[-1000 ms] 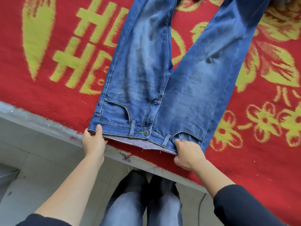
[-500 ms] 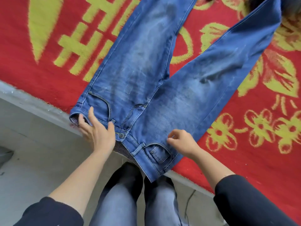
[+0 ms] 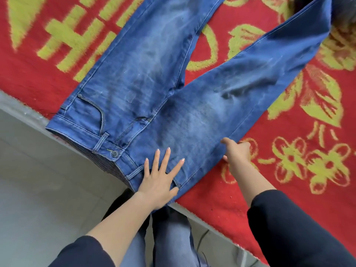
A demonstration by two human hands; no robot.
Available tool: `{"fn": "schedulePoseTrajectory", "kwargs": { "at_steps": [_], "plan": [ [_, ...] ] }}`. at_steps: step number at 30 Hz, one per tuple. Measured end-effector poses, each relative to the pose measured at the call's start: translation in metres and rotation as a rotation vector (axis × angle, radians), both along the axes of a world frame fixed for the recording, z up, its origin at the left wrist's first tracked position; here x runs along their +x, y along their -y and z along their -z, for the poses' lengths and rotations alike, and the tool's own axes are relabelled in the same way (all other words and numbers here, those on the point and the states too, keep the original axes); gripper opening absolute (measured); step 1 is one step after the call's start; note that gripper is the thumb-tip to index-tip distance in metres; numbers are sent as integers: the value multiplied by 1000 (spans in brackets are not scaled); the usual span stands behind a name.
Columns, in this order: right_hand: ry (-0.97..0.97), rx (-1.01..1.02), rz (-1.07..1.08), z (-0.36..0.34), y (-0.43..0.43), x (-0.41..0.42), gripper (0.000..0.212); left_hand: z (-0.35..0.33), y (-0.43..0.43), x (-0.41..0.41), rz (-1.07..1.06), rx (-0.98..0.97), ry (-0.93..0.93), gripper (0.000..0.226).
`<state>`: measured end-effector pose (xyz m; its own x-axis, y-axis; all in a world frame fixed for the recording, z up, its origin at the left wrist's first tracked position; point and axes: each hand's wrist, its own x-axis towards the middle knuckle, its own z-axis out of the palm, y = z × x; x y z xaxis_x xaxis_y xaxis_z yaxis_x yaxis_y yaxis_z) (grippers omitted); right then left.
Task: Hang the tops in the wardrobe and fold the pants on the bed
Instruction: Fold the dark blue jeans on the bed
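A pair of blue jeans [image 3: 154, 89] lies front side up on the red and yellow bed cover [image 3: 289, 189], legs spread apart toward the far side. The waistband hangs slightly over the bed's near edge. My left hand [image 3: 159, 176] lies flat, fingers spread, on the right hip area near the waistband. My right hand [image 3: 237, 153] pinches the outer side seam of the right leg at the jeans' edge.
The bed's grey edge [image 3: 25, 112] runs diagonally from the left to the lower right. Pale tiled floor [image 3: 48, 189] lies below it. My own legs in grey-blue trousers [image 3: 154, 237] stand against the bed. A dark garment [image 3: 344, 8] shows at the top right corner.
My left hand left the left part of the waistband and now presses flat on the right hip. My right hand shifted right to the outer seam. The jeans turned slightly.
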<state>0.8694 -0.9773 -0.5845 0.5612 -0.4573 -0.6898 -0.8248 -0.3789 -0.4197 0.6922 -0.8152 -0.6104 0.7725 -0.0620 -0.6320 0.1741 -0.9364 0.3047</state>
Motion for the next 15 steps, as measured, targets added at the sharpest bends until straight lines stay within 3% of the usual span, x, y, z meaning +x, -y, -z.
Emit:
{"fn": "schedulePoseTrajectory", "kwargs": {
  "at_steps": [3,5,9,13,15],
  "plan": [
    [-13,271,152,-10,-13,15,24,-8,16,5,-4,9,-73,96],
    [-27,365,136,-19,-21,26,17,-17,31,19,-86,41,-132,99],
    [-4,415,37,-30,-38,46,14,-34,43,47,-204,70,-235,66],
    [53,421,6,-40,-59,68,3,-53,1,62,-406,-211,-197,21],
    [68,416,16,-47,-73,79,11,-58,-42,68,-592,-388,-162,9]
  ]
}}
